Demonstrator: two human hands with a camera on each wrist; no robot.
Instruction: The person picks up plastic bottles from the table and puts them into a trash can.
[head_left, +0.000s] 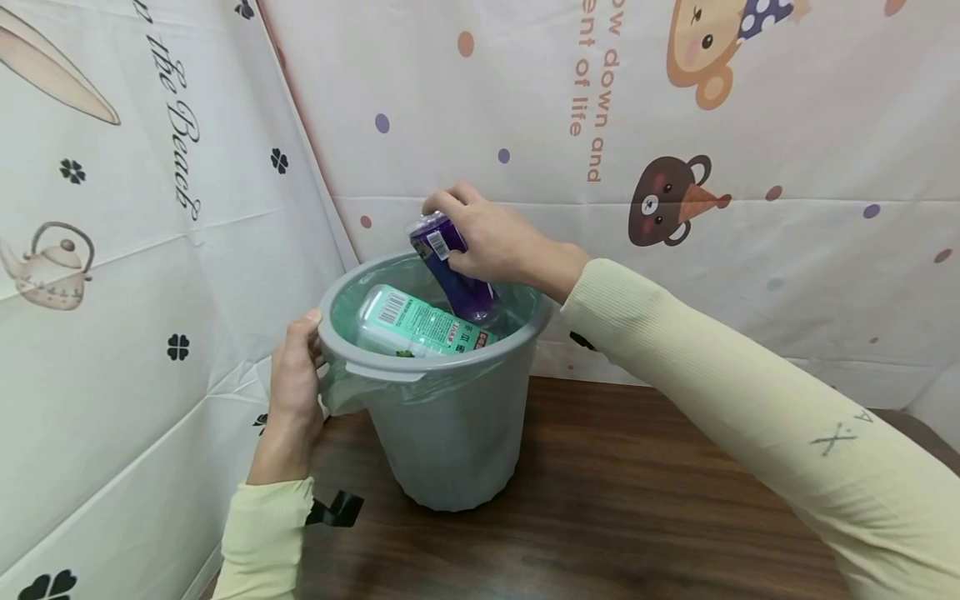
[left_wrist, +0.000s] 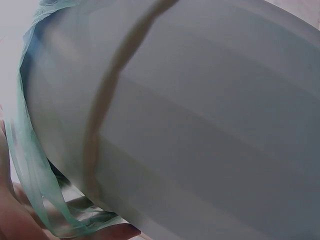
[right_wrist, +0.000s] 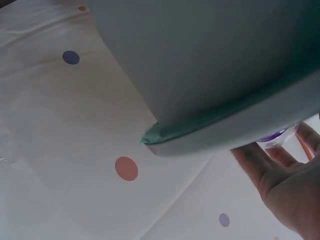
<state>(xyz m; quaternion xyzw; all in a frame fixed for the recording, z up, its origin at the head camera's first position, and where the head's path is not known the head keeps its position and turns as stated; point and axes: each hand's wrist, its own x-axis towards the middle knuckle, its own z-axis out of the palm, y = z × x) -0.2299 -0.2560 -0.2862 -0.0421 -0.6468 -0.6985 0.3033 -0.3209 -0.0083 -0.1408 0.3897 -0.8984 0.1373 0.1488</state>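
Note:
A grey bin (head_left: 457,442) lined with a thin green bag (head_left: 348,392) stands on a brown wooden table. My left hand (head_left: 295,375) grips the bin's rim at its left side; in the left wrist view its fingers (left_wrist: 112,232) show beside the green bag. Over the bin's mouth, my right hand (head_left: 498,237) holds a purple bottle (head_left: 459,279) by its upper part, tilted, its lower end inside the bin. A clear bottle with a green label (head_left: 423,325) lies slantwise in the bin. In the right wrist view the rim hides most of the purple bottle (right_wrist: 275,136).
The wooden table (head_left: 637,500) extends right and forward of the bin. Printed white cloth (head_left: 465,108) hangs behind it, and another printed cloth (head_left: 135,350) stands close on the left. A black strap (head_left: 337,508) sticks out by the left sleeve.

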